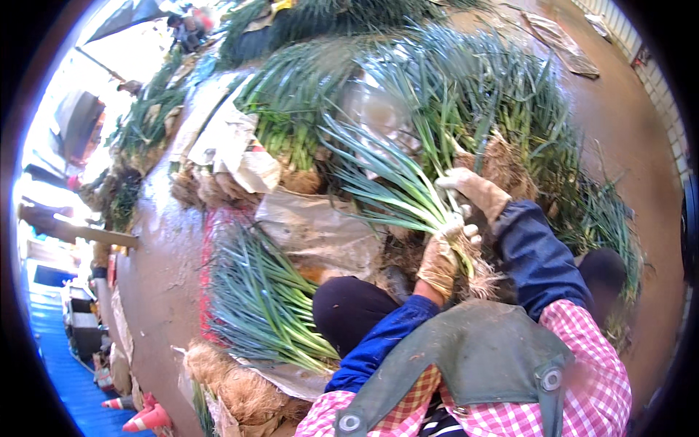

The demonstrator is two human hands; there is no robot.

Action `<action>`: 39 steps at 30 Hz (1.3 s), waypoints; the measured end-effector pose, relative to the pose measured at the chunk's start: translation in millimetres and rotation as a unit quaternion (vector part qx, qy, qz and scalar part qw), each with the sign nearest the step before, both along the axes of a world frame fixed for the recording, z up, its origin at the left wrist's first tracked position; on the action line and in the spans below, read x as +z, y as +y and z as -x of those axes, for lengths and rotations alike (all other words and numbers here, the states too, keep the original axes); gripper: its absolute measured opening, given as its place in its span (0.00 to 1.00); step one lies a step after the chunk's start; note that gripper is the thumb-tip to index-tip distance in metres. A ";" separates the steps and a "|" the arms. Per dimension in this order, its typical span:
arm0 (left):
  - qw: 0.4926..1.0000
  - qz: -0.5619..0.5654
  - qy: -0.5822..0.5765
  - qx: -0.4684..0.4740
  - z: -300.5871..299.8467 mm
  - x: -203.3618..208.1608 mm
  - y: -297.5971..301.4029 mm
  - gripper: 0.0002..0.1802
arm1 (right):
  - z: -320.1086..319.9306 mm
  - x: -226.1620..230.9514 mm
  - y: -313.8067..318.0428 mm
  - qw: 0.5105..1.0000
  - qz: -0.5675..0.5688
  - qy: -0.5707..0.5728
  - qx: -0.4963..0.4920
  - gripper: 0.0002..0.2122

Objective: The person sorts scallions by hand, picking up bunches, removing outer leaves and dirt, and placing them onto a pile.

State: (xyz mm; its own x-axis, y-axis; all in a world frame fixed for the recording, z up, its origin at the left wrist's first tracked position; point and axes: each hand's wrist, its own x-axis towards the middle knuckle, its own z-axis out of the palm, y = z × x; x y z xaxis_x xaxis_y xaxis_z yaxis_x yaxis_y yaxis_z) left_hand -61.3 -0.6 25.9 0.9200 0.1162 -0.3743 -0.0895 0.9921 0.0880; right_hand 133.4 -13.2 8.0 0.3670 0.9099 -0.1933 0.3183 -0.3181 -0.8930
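In my gloved left hand (438, 266) is a bunch of green onions (389, 186), gripped low on the pale stems. Its leaves fan out to the upper left, and the stringy roots hang beside my wrist. My right hand (479, 191), also gloved, is just above and to the right, its fingers closed around a pale green onion stalk at the bunch's edge. Behind it stands a large heap of green onions (524, 109) with brown, dirty roots (504, 167). A dark green apron (473, 349) covers my front.
A laid row of green onions (269, 298) lies to my left, near a dirty woven sack (320, 226) and a rooty bundle (244, 386). More piles stand beyond. Orange-red cones (149, 416) lie at lower left. Wet brown floor (619, 138) runs along the right.
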 end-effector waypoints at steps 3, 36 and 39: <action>1.000 -0.003 -0.012 -0.017 -4.0 -5.0 -2.0 0.14 | 10.3 -2.3 -18.1 0.969 0.030 0.216 -0.112 0.13; 0.996 -0.074 0.034 0.030 -1.4 -8.2 17.3 0.11 | 63.7 39.9 -58.7 0.941 0.005 0.260 -0.219 0.18; 0.992 -0.110 0.059 0.031 -7.1 -3.6 13.8 0.10 | 75.5 52.6 -52.4 0.960 0.048 0.210 -0.181 0.17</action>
State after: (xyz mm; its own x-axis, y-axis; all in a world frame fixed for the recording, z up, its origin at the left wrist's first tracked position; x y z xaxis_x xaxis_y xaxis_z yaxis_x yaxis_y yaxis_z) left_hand -54.2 13.2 22.3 0.8601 0.2620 -0.4377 -0.1257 0.9404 0.3159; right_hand 57.8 -65.5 60.6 0.5276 0.7083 -0.4691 -0.2094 -0.4267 -0.8798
